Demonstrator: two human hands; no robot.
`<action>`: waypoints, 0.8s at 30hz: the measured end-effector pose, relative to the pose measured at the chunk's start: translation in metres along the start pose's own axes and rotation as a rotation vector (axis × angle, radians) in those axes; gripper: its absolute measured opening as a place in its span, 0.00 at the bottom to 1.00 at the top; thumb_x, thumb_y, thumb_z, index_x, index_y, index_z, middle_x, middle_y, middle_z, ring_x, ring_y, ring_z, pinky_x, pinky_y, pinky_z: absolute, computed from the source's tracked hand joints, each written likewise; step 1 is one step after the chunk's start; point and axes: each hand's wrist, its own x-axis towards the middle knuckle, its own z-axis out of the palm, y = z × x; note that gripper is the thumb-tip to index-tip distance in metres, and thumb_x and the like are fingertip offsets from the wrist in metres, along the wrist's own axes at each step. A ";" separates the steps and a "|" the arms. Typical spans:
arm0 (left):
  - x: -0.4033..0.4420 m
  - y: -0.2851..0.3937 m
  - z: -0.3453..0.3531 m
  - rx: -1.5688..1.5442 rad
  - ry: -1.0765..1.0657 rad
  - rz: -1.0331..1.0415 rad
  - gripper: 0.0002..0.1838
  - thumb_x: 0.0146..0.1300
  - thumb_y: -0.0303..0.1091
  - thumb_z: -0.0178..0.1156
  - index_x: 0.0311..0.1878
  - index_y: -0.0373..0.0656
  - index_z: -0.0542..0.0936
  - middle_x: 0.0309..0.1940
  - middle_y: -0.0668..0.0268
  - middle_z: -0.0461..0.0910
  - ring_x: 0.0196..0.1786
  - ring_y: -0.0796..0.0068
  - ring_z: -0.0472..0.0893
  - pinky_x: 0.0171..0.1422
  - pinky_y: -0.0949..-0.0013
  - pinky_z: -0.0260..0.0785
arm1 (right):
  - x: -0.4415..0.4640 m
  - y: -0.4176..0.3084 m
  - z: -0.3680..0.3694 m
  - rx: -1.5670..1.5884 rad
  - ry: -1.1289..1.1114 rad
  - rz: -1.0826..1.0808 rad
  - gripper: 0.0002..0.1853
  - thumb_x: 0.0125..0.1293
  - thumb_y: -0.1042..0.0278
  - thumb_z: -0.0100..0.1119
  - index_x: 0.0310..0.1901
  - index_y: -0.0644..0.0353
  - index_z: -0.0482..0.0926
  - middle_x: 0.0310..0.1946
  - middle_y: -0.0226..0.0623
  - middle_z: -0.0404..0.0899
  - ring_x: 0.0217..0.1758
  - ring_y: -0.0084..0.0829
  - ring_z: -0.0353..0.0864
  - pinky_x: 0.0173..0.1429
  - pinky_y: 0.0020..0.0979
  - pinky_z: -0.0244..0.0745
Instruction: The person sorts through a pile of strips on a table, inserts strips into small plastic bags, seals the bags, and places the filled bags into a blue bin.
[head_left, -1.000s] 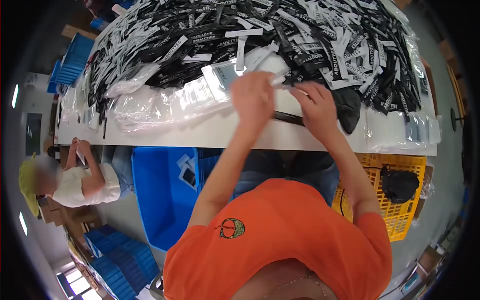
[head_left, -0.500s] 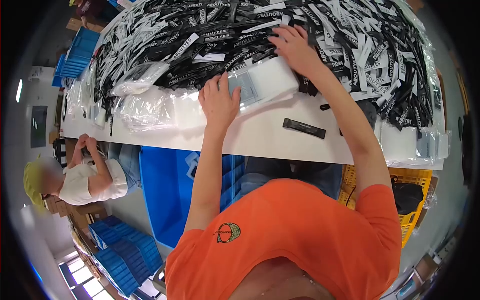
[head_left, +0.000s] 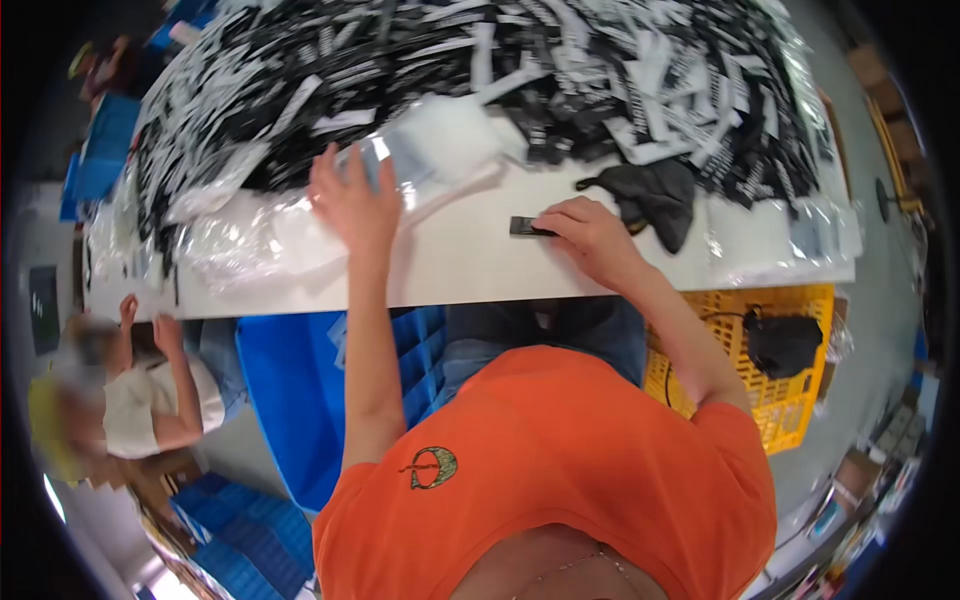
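My left hand (head_left: 358,205) rests with spread fingers on a stack of clear plastic bags (head_left: 440,150) at the table's middle left. Near the front of the table, my right hand (head_left: 590,240) has its fingers on a small black strip (head_left: 522,226), whose left end sticks out past the fingertips. Just behind and right of that hand lies a black cloth pouch (head_left: 655,203). Behind both hands spreads a large heap of black and white printed strips (head_left: 600,80). The print is blurred.
More clear plastic packs (head_left: 255,245) lie along the front left of the white table (head_left: 450,265), others (head_left: 790,240) at the right. Below are a blue bin (head_left: 290,400) and a yellow crate (head_left: 790,400) holding a black bag (head_left: 784,343). A co-worker (head_left: 165,400) sits at the left.
My right hand has come back from the heap to the black strip on the table. My left hand has shifted left along the bags. The whole view has also moved.
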 end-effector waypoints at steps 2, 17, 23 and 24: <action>0.003 0.039 -0.033 -0.084 0.063 0.100 0.22 0.64 0.42 0.69 0.59 0.46 0.83 0.63 0.54 0.77 0.67 0.48 0.73 0.70 0.44 0.63 | -0.019 0.004 -0.014 -0.113 0.109 -0.038 0.17 0.57 0.75 0.68 0.49 0.53 0.85 0.48 0.33 0.85 0.51 0.42 0.83 0.55 0.41 0.79; -0.063 0.285 0.016 -0.989 -0.405 0.394 0.24 0.54 0.30 0.73 0.56 0.43 0.82 0.50 0.57 0.79 0.55 0.50 0.77 0.59 0.52 0.73 | -0.079 0.051 -0.110 -0.547 0.205 0.584 0.11 0.60 0.75 0.67 0.45 0.54 0.84 0.39 0.40 0.82 0.48 0.46 0.81 0.52 0.44 0.77; -0.027 0.165 -0.006 -0.661 -0.182 0.337 0.17 0.55 0.30 0.73 0.50 0.49 0.86 0.54 0.59 0.82 0.58 0.51 0.79 0.62 0.49 0.71 | -0.051 -0.007 -0.070 -0.217 0.171 0.109 0.14 0.60 0.77 0.66 0.48 0.55 0.84 0.42 0.36 0.82 0.52 0.43 0.81 0.52 0.43 0.78; -0.009 0.133 -0.010 -0.505 -0.154 0.230 0.16 0.58 0.32 0.73 0.50 0.49 0.86 0.56 0.59 0.81 0.58 0.50 0.79 0.63 0.49 0.70 | -0.049 -0.006 -0.059 -0.174 0.136 0.092 0.14 0.60 0.78 0.66 0.48 0.55 0.84 0.42 0.36 0.82 0.52 0.43 0.81 0.52 0.42 0.78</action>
